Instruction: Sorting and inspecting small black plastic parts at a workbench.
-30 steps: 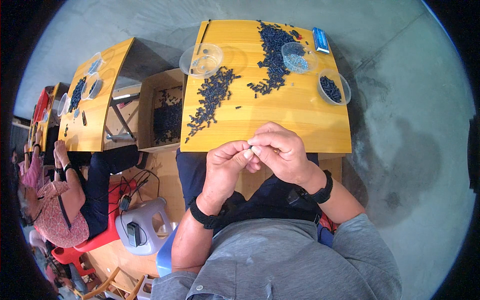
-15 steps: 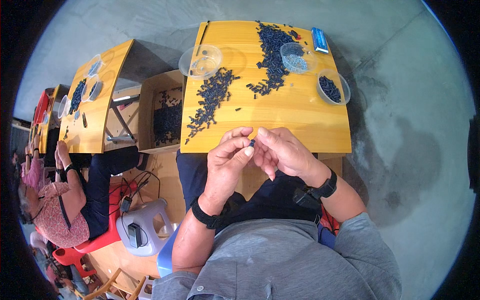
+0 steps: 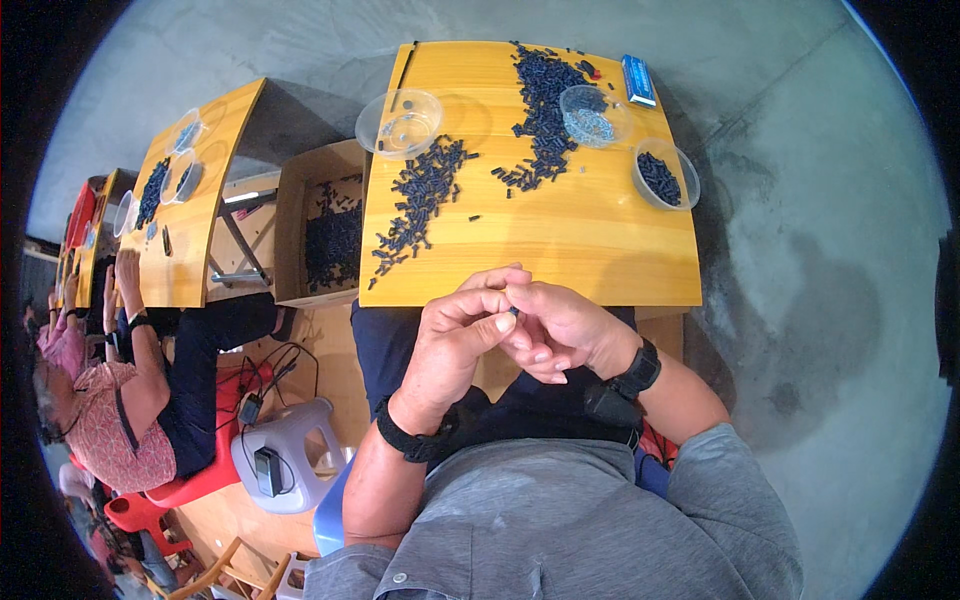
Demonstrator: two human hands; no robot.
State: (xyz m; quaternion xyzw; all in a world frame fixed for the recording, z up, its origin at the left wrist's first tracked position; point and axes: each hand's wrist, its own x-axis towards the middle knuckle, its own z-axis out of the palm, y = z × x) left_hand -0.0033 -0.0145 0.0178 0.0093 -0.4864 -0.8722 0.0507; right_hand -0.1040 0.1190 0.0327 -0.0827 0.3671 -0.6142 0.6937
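Head view, one entry. We log the left hand [image 3: 452, 335] and the right hand [image 3: 560, 325] drawn together just below the near edge of the yellow desk [image 3: 560, 240], over the lap. The left hand's thumb and forefinger are pinched on a small dark piece [image 3: 513, 312]; the right hand's fingers are curled close, their tips meeting the same piece from the other side. We cannot tell which hand carries its weight. Both wrists wear black bands.

On the desk we list: a left heap of dark pieces [image 3: 420, 195] running from mid-desk toward the near left corner; a right heap of dark pieces [image 3: 545, 105] running from the far edge toward the middle; a clear bowl [image 3: 400, 122] at the far left, nearly bare inside; a second clear bowl [image 3: 594, 112] touching the right heap, holding small grey bits; a third clear bowl [image 3: 666, 175] near the right edge, holding dark pieces; a flat blue box [image 3: 640, 80] at the far right corner.

Beside the desk, to the left, we note a cardboard box [image 3: 320, 225] with more dark pieces in it. Further left, another person [image 3: 120, 400] sits at a neighbouring desk [image 3: 190, 200] with bowls of its own.
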